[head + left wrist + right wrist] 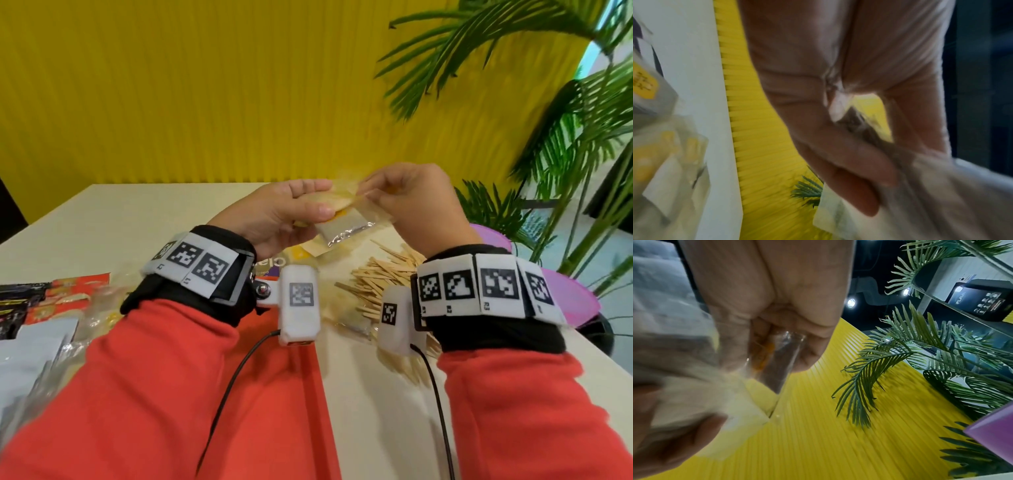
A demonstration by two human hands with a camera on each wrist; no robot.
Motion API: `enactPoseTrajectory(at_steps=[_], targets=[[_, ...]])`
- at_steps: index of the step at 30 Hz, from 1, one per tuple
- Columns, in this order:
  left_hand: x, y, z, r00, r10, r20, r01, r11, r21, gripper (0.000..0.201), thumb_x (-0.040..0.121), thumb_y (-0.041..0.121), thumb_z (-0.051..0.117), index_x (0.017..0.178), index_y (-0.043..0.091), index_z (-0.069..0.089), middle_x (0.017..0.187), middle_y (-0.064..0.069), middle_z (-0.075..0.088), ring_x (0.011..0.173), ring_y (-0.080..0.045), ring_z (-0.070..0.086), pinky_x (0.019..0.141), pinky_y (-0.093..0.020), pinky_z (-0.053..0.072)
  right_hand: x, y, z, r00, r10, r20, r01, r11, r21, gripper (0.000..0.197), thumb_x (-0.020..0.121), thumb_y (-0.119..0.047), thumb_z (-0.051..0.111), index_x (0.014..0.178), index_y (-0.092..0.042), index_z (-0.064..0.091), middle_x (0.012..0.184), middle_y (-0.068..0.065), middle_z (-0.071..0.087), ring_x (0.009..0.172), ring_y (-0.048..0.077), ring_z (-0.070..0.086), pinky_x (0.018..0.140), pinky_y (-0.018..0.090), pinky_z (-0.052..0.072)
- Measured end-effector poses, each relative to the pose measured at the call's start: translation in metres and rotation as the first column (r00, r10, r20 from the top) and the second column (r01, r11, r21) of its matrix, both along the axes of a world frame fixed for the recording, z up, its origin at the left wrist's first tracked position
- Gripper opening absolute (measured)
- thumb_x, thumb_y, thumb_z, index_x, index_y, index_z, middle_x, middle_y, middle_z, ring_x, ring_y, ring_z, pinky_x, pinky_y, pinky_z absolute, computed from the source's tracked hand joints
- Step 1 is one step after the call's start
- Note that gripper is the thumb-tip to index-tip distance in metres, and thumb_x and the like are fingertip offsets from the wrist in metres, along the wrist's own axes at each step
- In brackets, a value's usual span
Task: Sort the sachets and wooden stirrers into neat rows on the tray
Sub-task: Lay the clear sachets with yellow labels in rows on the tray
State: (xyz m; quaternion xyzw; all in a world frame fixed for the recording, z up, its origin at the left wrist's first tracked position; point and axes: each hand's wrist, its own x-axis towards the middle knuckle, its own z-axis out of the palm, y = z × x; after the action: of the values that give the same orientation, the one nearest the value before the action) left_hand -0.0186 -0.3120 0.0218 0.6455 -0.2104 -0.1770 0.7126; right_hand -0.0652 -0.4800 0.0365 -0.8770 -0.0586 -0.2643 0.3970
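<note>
Both hands are raised above the table and hold a small stack of clear sachets (346, 221) with white and yellow contents. My left hand (298, 209) grips the stack from the left, thumb below and fingers on top. My right hand (394, 195) pinches the sachets' right end (777, 356); its fingers curl round the clear film. In the left wrist view the left fingers (849, 155) fold over a sachet (910, 194). A loose heap of wooden stirrers (383, 277) lies on the table under the hands. A purple tray (565, 291) sits at the right, mostly hidden by my right wrist.
More sachets lie at the left: red and black ones (44, 298) and white and clear ones (41, 349). A yellow-labelled sachet (301, 255) lies under the hands. A yellow ribbed wall (205, 85) backs the white table (120, 212). A palm plant (565, 137) stands at the right.
</note>
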Motion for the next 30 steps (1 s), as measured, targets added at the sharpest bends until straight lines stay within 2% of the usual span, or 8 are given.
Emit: enactPoseTrajectory(at_steps=[6,9,15,18,21,23,26,30], targets=[[0.004,0.007,0.000,0.995,0.097,-0.023,-0.099,0.992,-0.081,0.057,0.063,-0.007,0.069,0.112,0.018,0.055,0.092,0.005,0.067,0.074,-0.010,0.063,0.059,-0.022,0.045,-0.008,-0.006,0.007,0.999,0.019,0.044,-0.030,0.964,0.266,0.012,0.082,-0.014,0.067,0.070,-0.014,0.064,0.076,0.011,0.067,0.072,0.019,0.061,0.082,0.043,0.055],[0.004,0.009,0.003,0.977,0.211,0.019,-0.210,0.976,-0.054,0.054,0.075,-0.011,0.063,0.118,0.020,0.052,0.093,0.003,0.064,0.070,-0.010,0.059,0.045,-0.014,0.043,-0.011,-0.013,0.012,0.992,-0.005,0.125,-0.050,0.898,0.437,0.018,0.087,-0.015,0.061,0.071,-0.022,0.058,0.073,0.003,0.062,0.071,0.018,0.061,0.075,0.036,0.057],[0.006,0.008,0.006,0.944,0.322,0.074,-0.317,0.946,-0.069,0.048,0.076,-0.010,0.063,0.108,0.025,0.055,0.100,0.001,0.063,0.073,-0.009,0.061,0.051,-0.016,0.048,-0.005,-0.013,0.011,0.990,-0.006,0.144,-0.090,0.755,0.650,0.022,0.085,0.000,0.053,0.070,-0.017,0.050,0.070,0.001,0.052,0.061,0.016,0.053,0.053,0.026,0.053],[0.006,0.007,0.006,0.941,0.315,0.122,-0.310,0.949,-0.054,0.043,0.077,-0.010,0.064,0.098,0.027,0.057,0.091,0.002,0.063,0.074,-0.010,0.061,0.048,-0.014,0.047,-0.001,-0.010,0.007,0.992,-0.051,0.117,-0.040,0.748,0.662,0.016,0.086,-0.004,0.056,0.087,-0.019,0.052,0.081,0.001,0.054,0.062,0.012,0.052,0.059,0.027,0.053],[0.006,0.005,0.003,0.937,0.297,0.187,-0.295,0.955,-0.036,0.044,0.078,-0.012,0.063,0.097,0.027,0.058,0.090,0.003,0.060,0.075,-0.012,0.060,0.050,-0.015,0.048,0.005,-0.013,0.001,0.988,-0.131,0.077,0.047,0.744,0.667,0.055,0.084,-0.014,0.065,0.131,-0.026,0.039,0.117,0.007,0.056,0.098,0.019,0.061,0.083,0.035,0.055],[0.006,0.004,0.002,0.927,0.286,0.243,-0.289,0.957,-0.021,0.046,0.078,-0.013,0.062,0.096,0.029,0.058,0.090,0.004,0.059,0.075,-0.012,0.059,0.057,-0.019,0.049,0.007,-0.015,0.002,0.989,-0.141,0.039,0.075,0.719,0.691,0.065,0.085,-0.014,0.065,0.140,-0.020,0.033,0.112,0.005,0.057,0.108,0.025,0.060,0.089,0.041,0.053],[0.005,0.002,0.001,0.918,0.251,0.308,-0.267,0.964,0.010,0.045,0.079,-0.015,0.059,0.095,0.027,0.061,0.091,0.004,0.062,0.074,-0.010,0.059,0.064,-0.022,0.051,0.006,-0.016,0.003,1.000,-0.017,0.014,0.002,0.697,0.717,0.014,0.090,-0.010,0.057,0.104,-0.008,0.059,0.081,0.003,0.061,0.073,0.017,0.064,0.073,0.038,0.058],[0.004,-0.002,-0.001,0.903,0.198,0.382,-0.239,0.969,0.064,0.043,0.079,-0.015,0.059,0.097,0.024,0.065,0.110,-0.001,0.064,0.093,-0.009,0.061,0.071,-0.015,0.054,0.007,-0.008,0.004,0.988,0.153,-0.030,-0.067,0.586,0.807,0.016,0.095,-0.007,0.047,0.085,-0.012,0.058,0.079,0.004,0.062,0.066,0.013,0.060,0.057,0.026,0.055]])
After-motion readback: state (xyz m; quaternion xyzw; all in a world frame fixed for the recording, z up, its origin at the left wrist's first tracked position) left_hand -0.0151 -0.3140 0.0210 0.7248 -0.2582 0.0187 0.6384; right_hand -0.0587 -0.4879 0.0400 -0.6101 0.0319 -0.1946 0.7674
